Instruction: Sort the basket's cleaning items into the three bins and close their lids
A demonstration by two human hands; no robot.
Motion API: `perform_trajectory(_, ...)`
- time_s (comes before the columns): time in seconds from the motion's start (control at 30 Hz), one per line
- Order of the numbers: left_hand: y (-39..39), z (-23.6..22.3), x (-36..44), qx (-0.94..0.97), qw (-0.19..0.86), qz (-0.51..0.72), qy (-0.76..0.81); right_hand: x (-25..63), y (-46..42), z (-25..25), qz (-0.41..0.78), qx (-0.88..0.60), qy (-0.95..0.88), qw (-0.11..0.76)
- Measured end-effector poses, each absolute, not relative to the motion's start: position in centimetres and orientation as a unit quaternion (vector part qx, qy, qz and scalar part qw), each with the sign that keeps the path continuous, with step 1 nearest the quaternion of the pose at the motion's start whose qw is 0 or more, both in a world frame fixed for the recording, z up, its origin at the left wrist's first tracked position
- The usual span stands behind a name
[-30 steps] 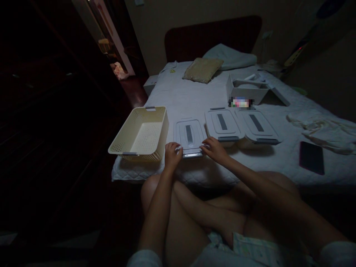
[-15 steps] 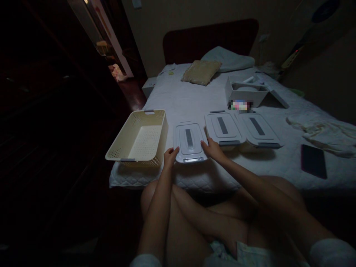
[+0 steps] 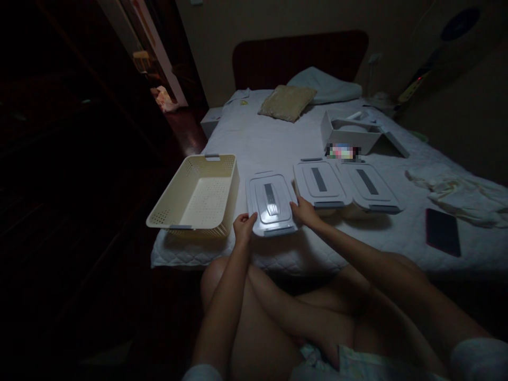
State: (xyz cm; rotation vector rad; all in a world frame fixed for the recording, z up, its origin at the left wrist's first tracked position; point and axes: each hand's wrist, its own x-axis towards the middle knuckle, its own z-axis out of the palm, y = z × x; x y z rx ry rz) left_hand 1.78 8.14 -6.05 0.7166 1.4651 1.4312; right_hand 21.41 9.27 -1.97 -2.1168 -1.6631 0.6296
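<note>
A lidded storage box (image 3: 260, 203) with a white lid and a grey strip down its middle is between my hands near the bed's front edge. My left hand (image 3: 243, 226) grips its left side, thumb on the lid's rim. On the opposite side my right hand (image 3: 305, 211) holds the lid's edge, fingers partly hidden below it. Just right of it are two similar boxes, a middle storage box (image 3: 304, 182) and a right storage box (image 3: 383, 188), side by side with lids on. To the left stands a cream perforated basket (image 3: 206, 206) with nothing inside.
The bed (image 3: 273, 140) has a white quilted cover. Farther back lie a beige cushion (image 3: 288, 102) and a pale pillow (image 3: 323, 83). An open white carton (image 3: 351, 140) sits at right, with a dark tablet (image 3: 442, 231) and crumpled cloth (image 3: 464, 193) nearer me.
The held box has tilted slightly, its front edge a little lower and nearer me, and the glare on its lid has shifted. Both hands stay on it. The view has shifted slightly.
</note>
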Motion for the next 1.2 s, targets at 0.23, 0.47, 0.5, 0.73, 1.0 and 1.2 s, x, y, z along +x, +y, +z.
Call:
perform_trajectory(0.23, 3.8, -5.3, 2.3, 0.251, 0.576, 0.547, 0.554, 21.0, 11.2, 1.0, 0.191, -0.720, -0.648, 0.157)
perform_trajectory(0.47, 1.1, -5.4, 4.7, 0.271, 0.637, 0.485, 0.534, 19.9, 13.4, 3.1, 0.098, -0.689, -0.714, 0.068)
perform_trajectory(0.5, 0.7, -5.7, 5.1, 0.279, 0.642, 0.475, 0.534, 19.6, 13.4, 2.9, 0.088, -0.686, -0.720, 0.057)
perform_trajectory(0.73, 0.2, -5.8, 5.4, 0.307, 0.667, 0.358, 0.577, 17.6, 12.7, 1.1, 0.015, -0.650, -0.759, 0.046)
perform_trajectory(1.0, 1.9, -2.1, 2.5, 0.501, 0.691, 0.183, 0.487, 18.2, 11.3, 1.2, -0.002, -0.614, -0.782, 0.106)
perform_trajectory(1.2, 6.2, -0.3, 0.8, 0.620, 0.359, 0.397, 0.573, 19.2, 10.1, 0.6, -0.011, -0.586, -0.791, 0.174)
